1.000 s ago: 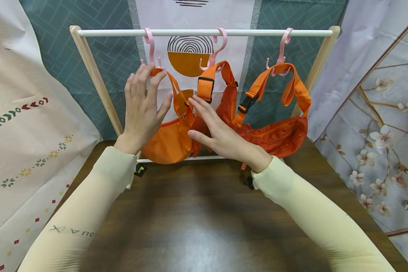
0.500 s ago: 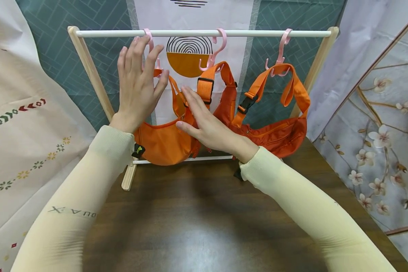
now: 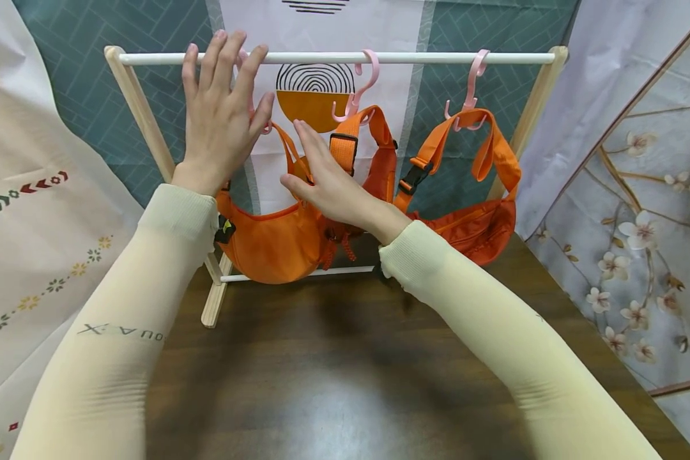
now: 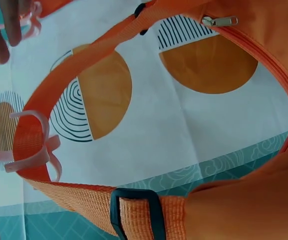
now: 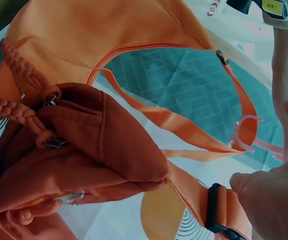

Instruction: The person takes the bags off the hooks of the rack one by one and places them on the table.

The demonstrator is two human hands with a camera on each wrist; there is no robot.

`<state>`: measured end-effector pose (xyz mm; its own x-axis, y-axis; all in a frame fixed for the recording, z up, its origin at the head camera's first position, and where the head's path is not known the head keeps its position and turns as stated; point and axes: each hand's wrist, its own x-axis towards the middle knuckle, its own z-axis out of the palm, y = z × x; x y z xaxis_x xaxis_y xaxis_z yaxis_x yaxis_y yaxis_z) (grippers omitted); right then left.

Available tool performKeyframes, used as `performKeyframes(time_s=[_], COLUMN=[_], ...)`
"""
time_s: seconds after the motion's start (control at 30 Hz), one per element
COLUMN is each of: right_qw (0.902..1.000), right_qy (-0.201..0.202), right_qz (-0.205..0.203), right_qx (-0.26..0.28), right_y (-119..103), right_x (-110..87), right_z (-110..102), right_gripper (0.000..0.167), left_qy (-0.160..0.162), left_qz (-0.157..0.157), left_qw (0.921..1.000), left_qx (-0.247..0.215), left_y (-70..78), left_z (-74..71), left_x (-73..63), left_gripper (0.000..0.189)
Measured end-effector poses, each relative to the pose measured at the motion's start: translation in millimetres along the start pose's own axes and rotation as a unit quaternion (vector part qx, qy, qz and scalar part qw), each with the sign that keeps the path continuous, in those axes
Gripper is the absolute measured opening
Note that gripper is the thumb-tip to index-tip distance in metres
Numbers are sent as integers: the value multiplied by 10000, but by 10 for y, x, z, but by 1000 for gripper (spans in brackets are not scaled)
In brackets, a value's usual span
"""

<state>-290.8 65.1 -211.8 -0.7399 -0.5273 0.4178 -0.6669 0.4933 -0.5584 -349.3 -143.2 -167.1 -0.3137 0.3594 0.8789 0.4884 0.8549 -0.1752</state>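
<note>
In the head view, my left hand is raised with spread fingers in front of the white rail and the leftmost pink hook, largely covering that hook. An orange shoulder bag hangs below it; in the left wrist view its strap loops over the pink hook. My right hand, fingers extended, is in front of the middle rust-red bag, partly hiding it. Neither hand visibly grips anything. In the right wrist view, my right hand appears near that bag's strap buckle.
A wooden-ended rack with a white rail stands on a brown table. A rust-red waist bag hangs from the right pink hook; the middle hook bears the middle bag. Patterned cloths surround the rack.
My left hand has risen and moved left, from the bag's strap top up to the rail. My right hand has also shifted up and left. The bags still hang on their hooks.
</note>
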Motion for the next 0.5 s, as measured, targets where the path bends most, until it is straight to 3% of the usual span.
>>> performKeyframes(time_s=[0.23, 0.5], right_qw=[9977, 9959], right_qy=[-49, 54], right_qz=[539, 870], right_qx=[-406, -238], right_y=[-23, -64], right_x=[205, 399], right_z=[93, 103], right_gripper=[88, 88], left_qy=[-173, -287], left_qz=[-130, -160], left_qw=[9997, 9994], left_qx=[62, 73], left_y=[-81, -92], left_z=[-20, 10], left_x=[16, 57], left_gripper=[59, 61])
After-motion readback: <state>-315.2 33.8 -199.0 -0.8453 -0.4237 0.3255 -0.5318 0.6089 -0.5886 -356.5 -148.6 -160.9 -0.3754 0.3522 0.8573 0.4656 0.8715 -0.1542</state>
